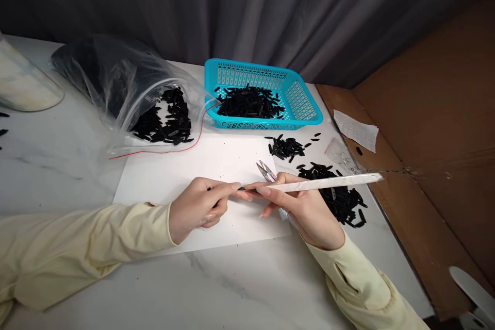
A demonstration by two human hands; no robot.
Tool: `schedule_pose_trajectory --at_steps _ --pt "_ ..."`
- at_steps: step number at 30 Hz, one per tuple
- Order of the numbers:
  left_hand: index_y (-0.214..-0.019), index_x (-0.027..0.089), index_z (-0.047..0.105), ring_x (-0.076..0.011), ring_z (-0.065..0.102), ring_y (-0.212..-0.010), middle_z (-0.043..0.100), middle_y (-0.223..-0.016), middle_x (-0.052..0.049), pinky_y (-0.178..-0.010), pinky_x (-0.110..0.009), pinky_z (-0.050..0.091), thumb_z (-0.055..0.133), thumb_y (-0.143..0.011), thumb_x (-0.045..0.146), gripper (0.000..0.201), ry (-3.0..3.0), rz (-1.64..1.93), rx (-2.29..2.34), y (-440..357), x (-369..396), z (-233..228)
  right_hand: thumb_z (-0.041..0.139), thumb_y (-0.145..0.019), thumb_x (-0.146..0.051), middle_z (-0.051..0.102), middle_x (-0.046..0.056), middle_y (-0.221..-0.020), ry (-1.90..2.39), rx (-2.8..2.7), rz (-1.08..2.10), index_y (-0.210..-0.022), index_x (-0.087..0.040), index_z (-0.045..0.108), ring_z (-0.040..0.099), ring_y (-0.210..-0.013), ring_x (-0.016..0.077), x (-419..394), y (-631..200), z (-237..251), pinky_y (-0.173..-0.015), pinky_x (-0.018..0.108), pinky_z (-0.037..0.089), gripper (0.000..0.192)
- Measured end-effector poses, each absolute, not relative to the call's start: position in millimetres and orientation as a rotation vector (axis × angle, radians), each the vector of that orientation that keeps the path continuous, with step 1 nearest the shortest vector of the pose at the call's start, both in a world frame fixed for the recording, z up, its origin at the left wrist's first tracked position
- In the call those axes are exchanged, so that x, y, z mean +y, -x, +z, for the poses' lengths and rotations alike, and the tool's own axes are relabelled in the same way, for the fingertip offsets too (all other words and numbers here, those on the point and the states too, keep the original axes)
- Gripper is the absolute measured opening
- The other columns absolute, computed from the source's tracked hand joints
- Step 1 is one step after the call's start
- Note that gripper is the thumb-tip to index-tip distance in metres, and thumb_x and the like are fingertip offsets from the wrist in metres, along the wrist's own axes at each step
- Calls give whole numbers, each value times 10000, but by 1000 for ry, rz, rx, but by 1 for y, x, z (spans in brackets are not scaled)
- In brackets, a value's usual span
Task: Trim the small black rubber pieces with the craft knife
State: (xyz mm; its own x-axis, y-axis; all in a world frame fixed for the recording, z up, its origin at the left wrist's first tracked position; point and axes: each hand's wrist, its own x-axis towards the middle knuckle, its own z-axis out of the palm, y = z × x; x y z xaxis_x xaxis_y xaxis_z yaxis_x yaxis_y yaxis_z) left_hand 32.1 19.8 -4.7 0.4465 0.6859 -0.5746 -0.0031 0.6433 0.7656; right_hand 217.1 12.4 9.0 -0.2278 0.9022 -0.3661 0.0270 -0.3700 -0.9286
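My left hand [199, 203] is closed, with thumb and forefinger pinching a small black piece [242, 188] over a white paper sheet [154, 180]. Between the thumb and fingers of my right hand [297, 198] is a slim tool with a white-wrapped handle [332, 182], which slants out to the right. Its dark tip points toward the black piece; whether they touch I cannot tell. Behind my right fingers show the open blades of small thread snips [266, 170], their handles hidden.
A blue basket [266, 122] holds many black pieces. Left of it, a clear plastic bag [116, 87] spills similar pieces beside a red string [166, 152]. Loose piles [286, 148] lie at the right, near a crumpled white paper [358, 131] and a cardboard wall [433, 113].
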Motion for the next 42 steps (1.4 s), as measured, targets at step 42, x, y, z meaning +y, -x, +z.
schedule_pose_trajectory --at_steps 42 --pt "-518 119 582 -33 147 -268 213 -296 84 -331 -232 82 496 -796 363 380 -739 445 976 -28 24 -12 735 -667 -262 735 69 -753 1347 -1173 1596 -527 -158 554 658 -650 169 10 -212 6 -529 263 483 251"
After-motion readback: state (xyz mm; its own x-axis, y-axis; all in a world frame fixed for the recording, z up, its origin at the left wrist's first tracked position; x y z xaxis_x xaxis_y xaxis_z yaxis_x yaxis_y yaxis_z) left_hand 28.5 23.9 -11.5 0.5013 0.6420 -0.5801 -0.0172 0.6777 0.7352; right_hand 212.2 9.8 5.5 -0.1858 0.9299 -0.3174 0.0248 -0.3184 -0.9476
